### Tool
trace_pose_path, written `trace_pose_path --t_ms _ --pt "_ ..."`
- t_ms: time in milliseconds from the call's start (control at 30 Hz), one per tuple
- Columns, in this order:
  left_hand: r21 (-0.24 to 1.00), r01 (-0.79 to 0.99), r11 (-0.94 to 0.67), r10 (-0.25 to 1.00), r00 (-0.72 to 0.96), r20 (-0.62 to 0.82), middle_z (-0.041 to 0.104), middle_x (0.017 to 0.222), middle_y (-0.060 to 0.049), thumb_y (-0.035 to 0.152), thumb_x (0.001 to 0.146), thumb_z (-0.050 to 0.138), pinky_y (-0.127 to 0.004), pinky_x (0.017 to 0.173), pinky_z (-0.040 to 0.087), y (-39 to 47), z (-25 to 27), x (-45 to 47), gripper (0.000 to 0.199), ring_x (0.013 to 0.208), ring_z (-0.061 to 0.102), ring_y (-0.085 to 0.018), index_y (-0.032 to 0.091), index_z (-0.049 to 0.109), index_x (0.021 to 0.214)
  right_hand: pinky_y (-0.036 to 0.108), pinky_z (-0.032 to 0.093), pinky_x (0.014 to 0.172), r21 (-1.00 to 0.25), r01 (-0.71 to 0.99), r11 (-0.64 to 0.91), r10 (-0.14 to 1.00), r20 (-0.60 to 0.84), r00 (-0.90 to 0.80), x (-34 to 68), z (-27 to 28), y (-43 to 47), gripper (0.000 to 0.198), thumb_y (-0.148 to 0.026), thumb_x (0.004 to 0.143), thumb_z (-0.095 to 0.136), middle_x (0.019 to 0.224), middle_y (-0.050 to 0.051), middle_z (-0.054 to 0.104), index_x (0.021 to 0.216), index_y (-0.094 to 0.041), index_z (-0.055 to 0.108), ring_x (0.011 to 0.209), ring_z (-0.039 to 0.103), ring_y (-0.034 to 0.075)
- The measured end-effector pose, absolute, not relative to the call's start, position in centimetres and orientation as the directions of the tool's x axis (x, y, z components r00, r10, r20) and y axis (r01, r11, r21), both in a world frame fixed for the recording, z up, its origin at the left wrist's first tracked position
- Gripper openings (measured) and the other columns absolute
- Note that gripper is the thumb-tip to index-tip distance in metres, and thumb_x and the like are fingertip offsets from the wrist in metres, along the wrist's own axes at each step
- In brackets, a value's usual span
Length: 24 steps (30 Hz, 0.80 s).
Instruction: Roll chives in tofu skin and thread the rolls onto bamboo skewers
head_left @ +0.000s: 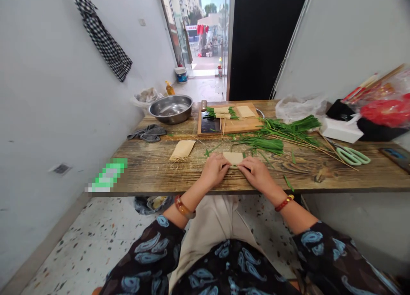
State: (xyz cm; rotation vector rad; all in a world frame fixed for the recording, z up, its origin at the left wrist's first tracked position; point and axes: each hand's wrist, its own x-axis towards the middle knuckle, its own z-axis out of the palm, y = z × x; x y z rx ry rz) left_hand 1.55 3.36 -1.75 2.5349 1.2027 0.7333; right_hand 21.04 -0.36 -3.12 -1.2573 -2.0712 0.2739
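Observation:
At the table's near edge, my left hand [215, 170] and my right hand [255, 174] pinch the two ends of the near edge of a tan tofu-skin sheet [233, 158]. That edge looks folded over, with bits of green chive showing at its sides. Behind it lies a bunch of cut chives [265, 144], and longer chives [294, 126] are piled farther right. To the left rests a stack of tofu-skin sheets [183, 149] with thin sticks by it. On the cutting board [241, 126] are chive-filled rolls [222, 112], another tofu-skin sheet [245, 112] and a cleaver [210, 122].
A steel basin [172, 109] and a grey cloth [147, 133] are on the left of the wooden table [153, 175]. Green-handled scissors [352, 156], bamboo sticks [336, 155], a white box [342, 129] and a phone [395, 157] are on the right. Loose chive pieces are scattered about.

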Motion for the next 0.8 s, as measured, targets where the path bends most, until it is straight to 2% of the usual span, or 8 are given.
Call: trace_pose_path --t_ms 200,367,533,633,800 --pt "0.475 0.664 -0.578 0.815 0.500 0.293 0.066 0.082 -0.004 0.019 0.085 0.054 -0.034 0.079 0.038 3.7 -1.6 1.8 0.014 0.083 0.053 -0.019 0.018 0.067 0.081 0.032 0.045 0.074 -0.586 0.664 0.464 0.873 0.428 -0.232 21.1 -3.5 0.3 0.021 -0.025 0.090 0.051 0.083 0.007 0.066 0.086 -0.020 0.071 0.081 0.060 0.019" --pt "0.507 0.672 -0.539 0.842 0.443 0.307 0.062 0.077 0.000 0.016 0.082 0.054 -0.031 0.074 0.037 3.2 -1.5 2.0 0.012 0.080 0.050 -0.019 0.021 0.062 0.089 0.030 0.045 0.073 -0.638 0.643 0.423 0.898 0.389 -0.205 21.2 -3.5 0.6 0.020 -0.022 0.087 0.053 0.083 0.005 0.066 0.093 -0.021 0.072 0.081 0.061 0.018" --pt "0.490 0.673 -0.554 0.832 0.471 0.293 0.062 0.085 -0.003 0.015 0.086 0.048 -0.033 0.077 0.037 3.4 -1.7 2.1 0.019 0.086 0.050 -0.019 0.021 0.065 0.081 0.028 0.043 0.071 -0.649 0.656 0.384 0.919 0.334 -0.208 21.2 -2.9 1.1 0.018 -0.020 0.084 0.055 0.079 0.003 0.066 0.088 -0.021 0.072 0.076 0.060 0.017" --pt "0.443 0.683 -0.580 0.814 0.491 0.309 0.062 0.088 -0.004 0.016 0.088 0.046 -0.034 0.077 0.037 3.3 -1.8 2.1 0.022 0.086 0.050 -0.020 0.021 0.067 0.082 0.027 0.042 0.067 -0.633 0.681 0.368 0.928 0.294 -0.229 21.2 -2.6 1.5 0.018 -0.019 0.083 0.055 0.076 0.003 0.065 0.083 -0.020 0.073 0.072 0.060 0.016" --pt "0.252 0.707 -0.661 0.744 0.574 0.343 0.061 0.095 -0.007 0.020 0.085 0.051 -0.038 0.081 0.038 2.6 -1.2 2.2 0.014 0.093 0.048 -0.023 0.019 0.065 0.085 0.026 0.040 0.064 -0.607 0.726 0.323 0.944 0.254 -0.208 21.1 -2.5 2.0 0.017 -0.018 0.079 0.057 0.073 0.003 0.066 0.078 -0.020 0.073 0.069 0.058 0.015"
